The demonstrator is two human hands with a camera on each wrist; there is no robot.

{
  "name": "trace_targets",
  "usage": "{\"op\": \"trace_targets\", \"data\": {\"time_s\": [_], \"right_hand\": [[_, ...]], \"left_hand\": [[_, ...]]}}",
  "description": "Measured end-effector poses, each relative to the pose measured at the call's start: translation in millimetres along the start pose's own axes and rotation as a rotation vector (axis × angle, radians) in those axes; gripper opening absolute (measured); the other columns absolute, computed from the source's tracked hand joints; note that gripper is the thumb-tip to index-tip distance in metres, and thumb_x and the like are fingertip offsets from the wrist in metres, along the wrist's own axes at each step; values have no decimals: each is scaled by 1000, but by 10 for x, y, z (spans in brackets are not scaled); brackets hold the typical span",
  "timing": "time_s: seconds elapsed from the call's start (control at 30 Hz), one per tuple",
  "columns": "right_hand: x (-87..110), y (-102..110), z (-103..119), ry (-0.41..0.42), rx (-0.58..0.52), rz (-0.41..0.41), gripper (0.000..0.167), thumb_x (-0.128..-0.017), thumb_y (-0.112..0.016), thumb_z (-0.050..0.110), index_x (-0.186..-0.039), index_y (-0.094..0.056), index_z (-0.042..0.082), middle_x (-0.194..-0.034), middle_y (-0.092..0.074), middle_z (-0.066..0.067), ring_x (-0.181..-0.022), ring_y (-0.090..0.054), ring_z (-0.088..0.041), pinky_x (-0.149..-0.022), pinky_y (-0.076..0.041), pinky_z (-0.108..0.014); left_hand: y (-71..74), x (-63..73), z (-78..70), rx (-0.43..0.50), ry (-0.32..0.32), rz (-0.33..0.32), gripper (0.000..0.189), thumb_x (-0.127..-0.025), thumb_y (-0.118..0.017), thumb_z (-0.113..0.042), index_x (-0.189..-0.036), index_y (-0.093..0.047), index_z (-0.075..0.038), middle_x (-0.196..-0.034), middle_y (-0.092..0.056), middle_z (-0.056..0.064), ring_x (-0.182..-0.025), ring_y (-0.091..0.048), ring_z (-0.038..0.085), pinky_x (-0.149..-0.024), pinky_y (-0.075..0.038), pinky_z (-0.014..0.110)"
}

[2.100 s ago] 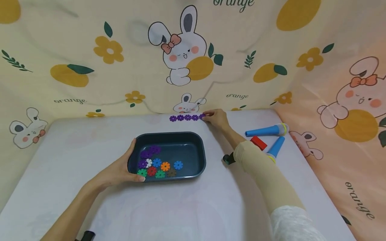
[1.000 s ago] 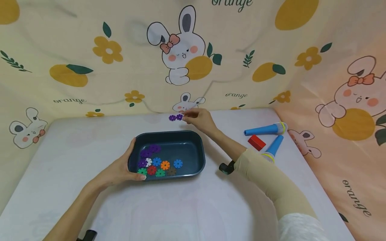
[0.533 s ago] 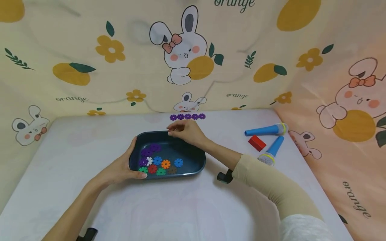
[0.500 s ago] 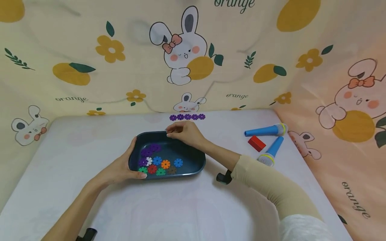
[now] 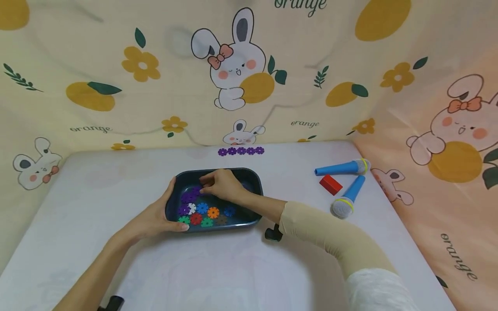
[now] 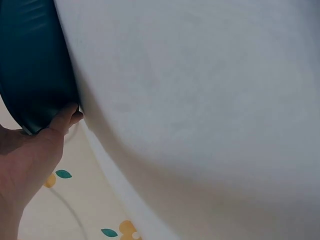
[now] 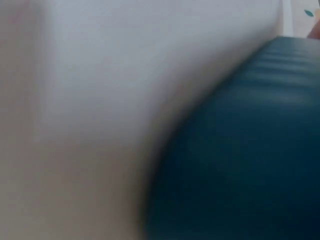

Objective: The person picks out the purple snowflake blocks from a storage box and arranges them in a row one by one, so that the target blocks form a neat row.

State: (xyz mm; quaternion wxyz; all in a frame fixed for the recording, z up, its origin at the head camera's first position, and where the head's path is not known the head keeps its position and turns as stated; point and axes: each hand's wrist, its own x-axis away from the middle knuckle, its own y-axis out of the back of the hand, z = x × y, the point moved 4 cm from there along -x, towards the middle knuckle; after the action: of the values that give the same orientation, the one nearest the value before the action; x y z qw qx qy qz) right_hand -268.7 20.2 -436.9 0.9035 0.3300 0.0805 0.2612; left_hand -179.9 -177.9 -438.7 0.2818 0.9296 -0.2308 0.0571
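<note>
In the head view, my left hand [image 5: 153, 218] grips the left end of a dark blue tray [image 5: 254, 185], thumb at the front rim and fingers along the side. In the left wrist view the fingers [image 6: 62, 119] hold the tray's edge. My right hand [image 5: 223, 186] reaches over the far rim into the tray. Its fingertips meet the purple flower-shaped plastic discs [image 5: 188, 196] piled at the left; whether they pinch one is hidden. Other discs lie below, among them an orange disc [image 5: 213, 212] and a red disc [image 5: 196, 219]. The right wrist view shows the tray's blurred outer wall [image 7: 240, 150].
Several purple discs [image 5: 242, 151] form a straight row at the back edge of the white table [image 5: 233, 272]. To the right lie two blue toy microphones [image 5: 337, 168] and a red block [image 5: 331, 185]. A patterned cloth [image 5: 155, 99] hangs behind.
My right hand has left the purple row, moved along it leftward, then come forward and down into the tray at the purple discs. The left hand keeps its hold on the tray.
</note>
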Motion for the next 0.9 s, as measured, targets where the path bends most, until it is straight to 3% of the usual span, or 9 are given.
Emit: {"op": "trace_targets", "data": {"time_s": [0.17, 0.4, 0.6, 0.9], "right_hand": [[-4, -81, 16, 9, 56, -97, 30, -84, -81, 18, -110, -76, 5, -99, -76, -2, -77, -67, 0, -68, -53, -14], [10, -228, 9, 60, 109, -135, 31, -83, -83, 21, -109, -75, 6, -99, -75, -1, -73, -64, 1, -65, -51, -11], [-4, -323, 38, 107, 169, -120, 28, -82, -83, 19, -106, -75, 7, -97, -74, -1, -76, -63, -1, -67, -49, -9], [23, -392, 61, 105, 201, -76, 26, -81, -84, 19, -104, -75, 10, -93, -67, 1, -80, -60, -3, -68, -47, -9]], "left_hand": [[-9, -20, -5, -15, -3, -7, 135, -74, -88, -35, -157, 18, -25, -162, -5, 29, -144, -16, 54, -111, -20, 69], [-13, -1, 8, -16, -8, -8, 135, -75, -88, -35, -158, 18, -23, -161, -7, 31, -142, -19, 55, -109, -22, 69], [1, 26, -12, -24, -15, -10, 134, -75, -88, -33, -158, 17, -24, -160, -8, 32, -142, -20, 55, -109, -24, 69], [-21, 3, 35, -13, -5, -1, 131, -77, -86, -33, -157, 18, -29, -162, -4, 30, -143, -14, 55, -109, -20, 71]]}}
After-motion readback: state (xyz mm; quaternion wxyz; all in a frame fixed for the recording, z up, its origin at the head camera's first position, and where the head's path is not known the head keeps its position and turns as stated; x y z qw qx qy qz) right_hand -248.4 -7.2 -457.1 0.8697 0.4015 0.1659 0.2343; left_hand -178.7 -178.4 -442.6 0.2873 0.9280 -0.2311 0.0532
